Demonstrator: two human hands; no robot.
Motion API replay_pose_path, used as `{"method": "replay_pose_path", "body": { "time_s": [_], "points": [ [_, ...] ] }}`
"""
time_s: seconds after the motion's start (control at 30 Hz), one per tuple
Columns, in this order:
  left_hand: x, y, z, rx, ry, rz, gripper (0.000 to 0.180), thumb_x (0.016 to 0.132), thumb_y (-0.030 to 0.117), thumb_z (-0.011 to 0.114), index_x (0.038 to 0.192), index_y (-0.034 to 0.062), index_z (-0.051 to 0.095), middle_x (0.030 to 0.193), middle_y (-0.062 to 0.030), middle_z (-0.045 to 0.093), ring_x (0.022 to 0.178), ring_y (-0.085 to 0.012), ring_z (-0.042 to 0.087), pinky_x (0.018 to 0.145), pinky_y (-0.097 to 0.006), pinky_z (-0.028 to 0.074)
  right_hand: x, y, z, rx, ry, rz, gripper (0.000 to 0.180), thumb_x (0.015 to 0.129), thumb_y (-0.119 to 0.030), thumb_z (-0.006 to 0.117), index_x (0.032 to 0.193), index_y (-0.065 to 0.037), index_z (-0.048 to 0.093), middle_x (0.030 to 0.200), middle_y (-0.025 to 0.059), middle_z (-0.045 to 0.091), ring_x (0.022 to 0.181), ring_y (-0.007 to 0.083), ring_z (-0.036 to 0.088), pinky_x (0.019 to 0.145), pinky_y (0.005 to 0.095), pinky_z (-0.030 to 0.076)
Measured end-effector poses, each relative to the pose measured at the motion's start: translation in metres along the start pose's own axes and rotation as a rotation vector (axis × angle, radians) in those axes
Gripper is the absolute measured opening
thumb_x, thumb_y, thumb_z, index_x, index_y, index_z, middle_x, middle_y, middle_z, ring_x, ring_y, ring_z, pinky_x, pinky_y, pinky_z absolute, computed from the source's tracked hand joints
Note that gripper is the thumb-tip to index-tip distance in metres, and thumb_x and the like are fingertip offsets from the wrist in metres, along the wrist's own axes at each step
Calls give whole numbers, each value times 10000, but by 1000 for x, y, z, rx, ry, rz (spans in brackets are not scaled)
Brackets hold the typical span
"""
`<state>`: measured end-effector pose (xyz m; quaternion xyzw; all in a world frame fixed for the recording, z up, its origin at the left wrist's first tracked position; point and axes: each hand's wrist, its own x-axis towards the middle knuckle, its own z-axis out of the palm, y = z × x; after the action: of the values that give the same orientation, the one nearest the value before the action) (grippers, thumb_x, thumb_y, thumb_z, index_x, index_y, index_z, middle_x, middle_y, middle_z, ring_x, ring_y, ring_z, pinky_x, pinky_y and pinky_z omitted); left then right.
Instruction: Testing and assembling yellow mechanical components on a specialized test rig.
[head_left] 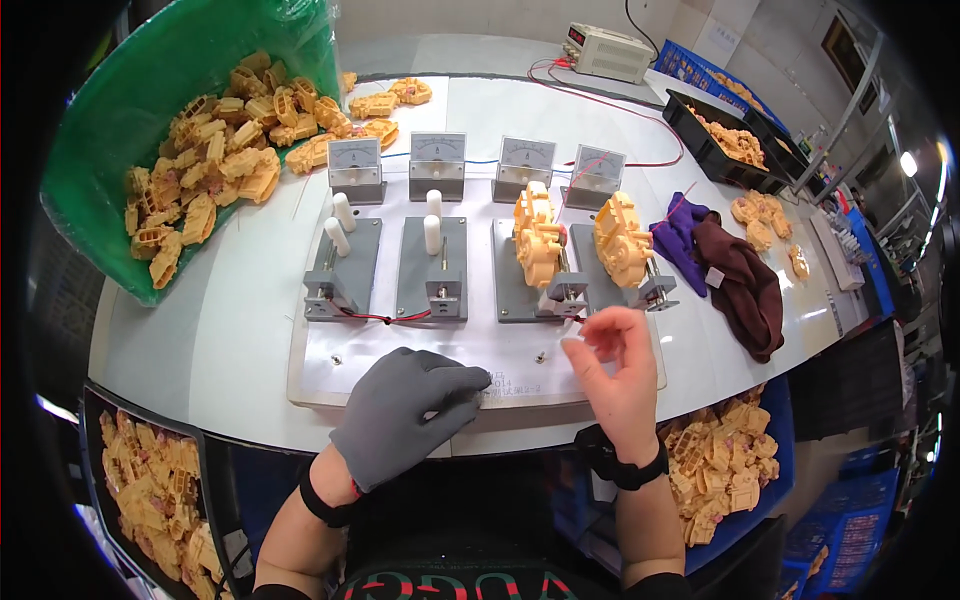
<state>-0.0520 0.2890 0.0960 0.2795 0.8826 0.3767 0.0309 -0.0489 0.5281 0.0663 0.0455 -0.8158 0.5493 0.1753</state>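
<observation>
My left hand (408, 408), in a grey glove, is closed over the front part of a white test board (318, 375); its curled fingers hide whatever they may hold. Bare and open, my right hand (618, 375) has its thumb apart from the loosely bent fingers, just in front of the grey fixtures on the right. Two yellow plastic gear housings (538, 240) (622, 243) sit upright on those two fixtures. On the left, two more grey fixtures (350, 262) (420, 275) carry white pegs and no housing. A small toggle switch (540, 357) stands between my hands.
Several panel meters (438, 160) line the board's back. A green bin (95, 200) of housings lies at the left. A power supply (610, 52), a black tray (690, 125) and dark cloths (735, 280) stand right. Filled bins (195, 430) (785, 420) flank me below the table edge.
</observation>
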Motion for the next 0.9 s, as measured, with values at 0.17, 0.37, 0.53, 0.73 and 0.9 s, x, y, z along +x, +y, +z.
{"method": "replay_pose_path", "body": {
  "time_s": [0.17,0.37,0.53,0.73,0.9],
  "points": [
    [-11,26,-22,13,-59,71,241,824,175,713,1058,118,702,956,-75,689,885,-268,618,789,-375,482,2,-3,8,229,77,-87,443,839,-136,755,1211,-76,523,1044,49,569,921,134,542,812,278,443],
    [27,72,-87,406,30,238,298,790,173,755,1080,132,698,984,-60,662,948,-272,614,829,-386,493,10,3,16,249,58,-89,423,855,-160,741,1229,-86,560,1053,50,578,896,130,566,779,280,467],
    [104,69,-103,658,-145,248,399,796,164,729,1182,109,645,1072,-126,639,1042,-314,598,906,-396,481,8,8,19,361,14,-56,422,855,-154,742,1234,-81,572,1006,29,596,882,121,573,790,276,470],
    [152,70,-79,819,-340,77,541,714,154,780,1234,145,632,1166,-133,631,1113,-318,593,946,-399,483,8,11,20,393,-36,-84,460,852,-144,742,1275,-91,569,1063,35,614,936,113,584,805,265,463],
    [160,67,-66,788,-332,184,563,694,137,801,1232,171,636,1167,-119,634,1110,-325,592,937,-408,488,9,10,17,339,-26,-108,476,850,-141,742,1291,-104,566,1058,25,618,952,120,591,808,266,463]
  ]
}}
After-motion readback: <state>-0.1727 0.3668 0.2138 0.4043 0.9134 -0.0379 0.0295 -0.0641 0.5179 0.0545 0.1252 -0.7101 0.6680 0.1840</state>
